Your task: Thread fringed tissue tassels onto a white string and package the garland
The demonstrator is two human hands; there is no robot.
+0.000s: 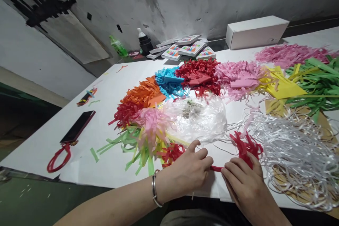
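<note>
A red paper tassel (217,168) is stretched between my two hands near the table's front edge. Its middle is twisted into a thin cord, and fringed red ends spread out beyond each hand. My left hand (189,166) is closed on the left part of the tassel, with the index finger raised. On the right part, my right hand (245,178) is closed, its fingers together. Just behind them lies a clear plastic bag (201,118). To the left are light green paper strips (132,144) and a pale pink tassel bundle (152,123).
Bundles in orange (143,93), blue (171,81), dark red (200,74), pink (241,76) and yellow (280,83) form an arc. White ribbon (299,152) heaps at right. A phone (78,127) lies left. Boxed packs (190,47) and a white box (255,31) stand behind.
</note>
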